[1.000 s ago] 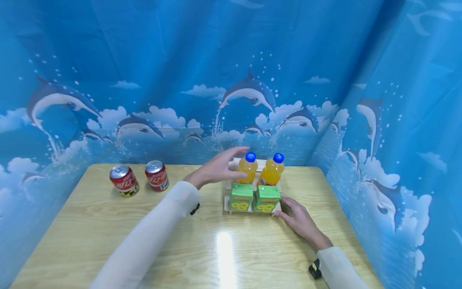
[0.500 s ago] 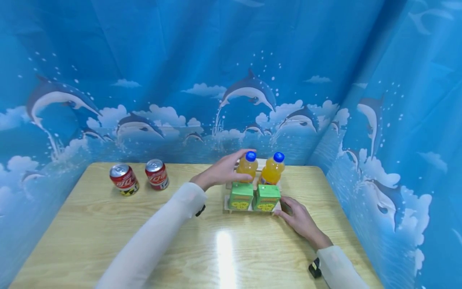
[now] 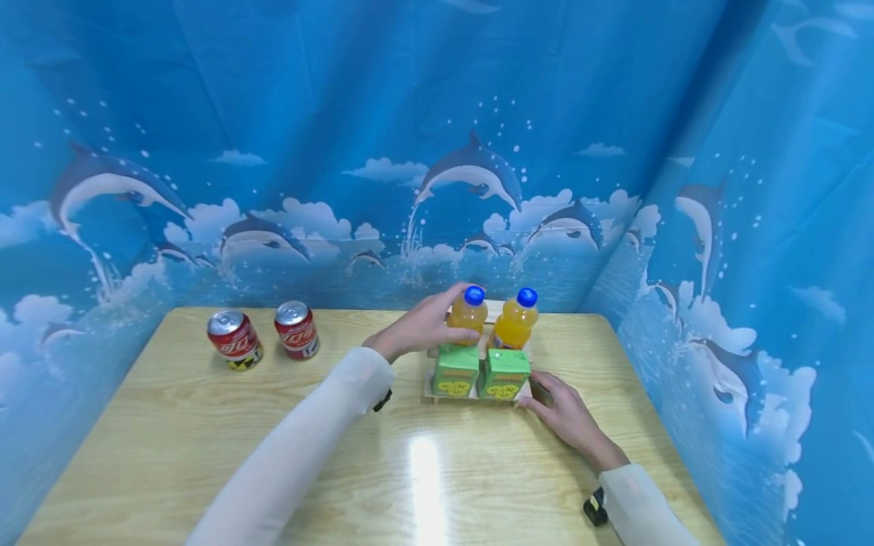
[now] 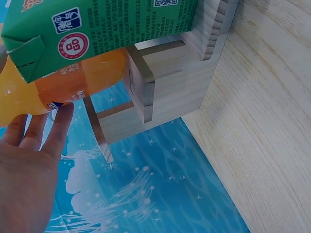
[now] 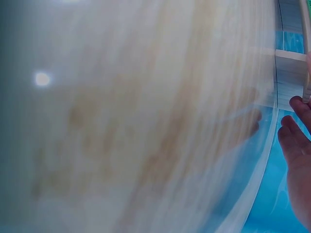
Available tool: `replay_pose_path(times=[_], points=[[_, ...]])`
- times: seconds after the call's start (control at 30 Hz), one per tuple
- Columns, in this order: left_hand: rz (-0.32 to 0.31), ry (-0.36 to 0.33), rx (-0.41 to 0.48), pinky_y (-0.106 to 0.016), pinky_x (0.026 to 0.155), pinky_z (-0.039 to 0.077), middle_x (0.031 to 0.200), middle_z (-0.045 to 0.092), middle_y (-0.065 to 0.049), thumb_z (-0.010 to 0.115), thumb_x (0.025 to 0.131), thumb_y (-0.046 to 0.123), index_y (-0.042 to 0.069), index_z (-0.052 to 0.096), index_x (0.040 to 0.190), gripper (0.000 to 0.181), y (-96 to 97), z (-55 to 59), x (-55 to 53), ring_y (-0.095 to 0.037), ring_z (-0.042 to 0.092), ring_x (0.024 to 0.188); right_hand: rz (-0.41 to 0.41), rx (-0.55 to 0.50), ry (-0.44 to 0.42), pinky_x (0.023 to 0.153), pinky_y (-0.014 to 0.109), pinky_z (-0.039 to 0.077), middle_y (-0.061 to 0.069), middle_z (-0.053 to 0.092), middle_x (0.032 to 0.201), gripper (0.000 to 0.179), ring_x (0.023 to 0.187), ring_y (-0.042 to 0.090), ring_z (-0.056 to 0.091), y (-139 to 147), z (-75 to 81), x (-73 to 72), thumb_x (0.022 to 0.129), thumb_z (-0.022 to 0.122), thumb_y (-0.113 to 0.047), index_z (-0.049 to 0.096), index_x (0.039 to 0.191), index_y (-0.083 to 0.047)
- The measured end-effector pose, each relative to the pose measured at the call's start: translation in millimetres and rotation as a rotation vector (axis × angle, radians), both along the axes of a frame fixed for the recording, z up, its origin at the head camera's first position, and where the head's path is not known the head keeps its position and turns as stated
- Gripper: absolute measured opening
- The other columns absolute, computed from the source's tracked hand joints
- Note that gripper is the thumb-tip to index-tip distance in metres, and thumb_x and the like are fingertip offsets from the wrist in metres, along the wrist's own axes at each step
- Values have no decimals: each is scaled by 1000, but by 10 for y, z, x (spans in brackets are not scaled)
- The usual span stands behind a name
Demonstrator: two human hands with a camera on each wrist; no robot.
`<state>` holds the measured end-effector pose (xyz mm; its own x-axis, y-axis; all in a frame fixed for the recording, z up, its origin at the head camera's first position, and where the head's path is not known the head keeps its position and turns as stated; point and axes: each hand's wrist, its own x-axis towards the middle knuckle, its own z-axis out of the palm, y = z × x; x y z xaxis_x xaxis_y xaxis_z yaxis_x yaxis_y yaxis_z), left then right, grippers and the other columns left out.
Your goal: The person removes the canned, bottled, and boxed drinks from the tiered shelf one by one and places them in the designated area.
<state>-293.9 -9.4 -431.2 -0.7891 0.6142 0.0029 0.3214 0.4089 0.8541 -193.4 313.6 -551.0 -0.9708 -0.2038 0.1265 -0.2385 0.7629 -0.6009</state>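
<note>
Carton (image 4: 121, 29) is printed with Chinese characters; left bottle (image 3: 470, 314) is clasped by left hand (image 3: 429, 321), rack (image 4: 177, 73) pinched by right hand (image 3: 563, 413).

Looked like a staged tabletop booth; couldn't pin it to home, shop or lab. Blue dolphin-print curtain (image 3: 328, 114) filled the top of the head frame and ran down both sides, folds visible at upper centre, a corner at upper right. Single pale wood-grain table (image 3: 171, 455) took the lower part, back edge close to the fabric, bright glare streak (image 3: 426, 485) at bottom centre. Goods sat like a mini shop display: stepped wooden rack (image 4: 175, 87) right of centre with orange-drink bottles (image 3: 514, 326) behind green cartons (image 3: 504, 375), plus two red cans (image 3: 235, 339) at left. Left wrist view showed the same blue print past the table edge, lower middle.
</note>
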Motion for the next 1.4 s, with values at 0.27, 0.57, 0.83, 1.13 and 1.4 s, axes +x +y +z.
replay_pose_path(times=[0.27, 0.57, 0.83, 1.13, 1.4], points=[[8, -6, 11, -59, 117, 53, 155, 61, -3, 82, 99, 39, 34, 34, 167, 83, 6, 6, -10, -29, 62, 140, 1, 3, 3, 120, 65, 47, 22, 63, 153, 63, 144, 46, 58, 11, -11, -6, 98, 83, -30, 62, 150, -2], [12, -10, 44, -55, 113, 57, 151, 63, -1, 84, 98, 37, 34, 36, 167, 83, 3, -28, -25, -27, 65, 135, 4, -6, 8, 120, 64, 47, 23, 64, 153, 63, 143, 46, 59, 4, -18, -3, 97, 84, -29, 63, 150, -2], [22, -6, 77, -51, 108, 61, 148, 64, 0, 85, 97, 38, 33, 37, 166, 85, -28, -30, -26, -27, 67, 131, -1, -2, -6, 120, 64, 47, 23, 63, 153, 64, 144, 46, 59, 2, -11, -6, 98, 83, -30, 62, 151, -2], [61, 5, 69, -55, 111, 59, 152, 63, -3, 86, 96, 39, 29, 36, 168, 88, -79, 68, -40, -32, 62, 139, -4, 0, -12, 121, 65, 46, 23, 62, 154, 64, 145, 46, 58, 2, -6, -4, 98, 83, -31, 61, 151, -2], [68, 15, 88, -55, 113, 57, 149, 64, -5, 85, 97, 36, 27, 40, 165, 82, -181, 122, -51, -31, 61, 140, 2, -1, -1, 121, 65, 46, 23, 63, 154, 64, 144, 46, 58, -4, -1, -2, 98, 83, -30, 62, 150, -2]])
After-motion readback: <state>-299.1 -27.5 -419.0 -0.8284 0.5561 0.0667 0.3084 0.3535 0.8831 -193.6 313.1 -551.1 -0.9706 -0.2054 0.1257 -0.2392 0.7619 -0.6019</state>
